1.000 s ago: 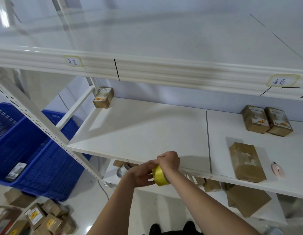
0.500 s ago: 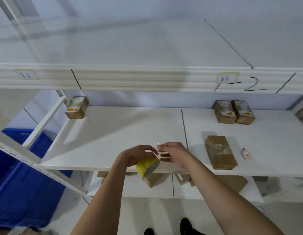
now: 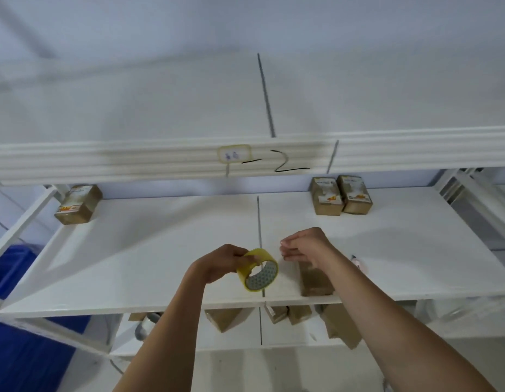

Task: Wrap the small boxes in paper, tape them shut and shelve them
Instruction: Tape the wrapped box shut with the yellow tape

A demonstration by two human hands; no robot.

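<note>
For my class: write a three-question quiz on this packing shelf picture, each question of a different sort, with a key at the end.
1. True or false: the left hand holds the yellow tape roll.
2. Multiple choice: the two labelled boxes standing side by side are at the A) back right, B) back left, C) front left of the middle shelf.
3. Fill in: the paper-wrapped box lies on the shelf partly hidden behind the ____ forearm.

Key
1. True; its fingers curl round the roll.
2. A; the single labelled box sits at the back left.
3. Right; the right hand is raised above the shelf with fingers pinched, perhaps on clear tape, though that cannot be seen.
</note>
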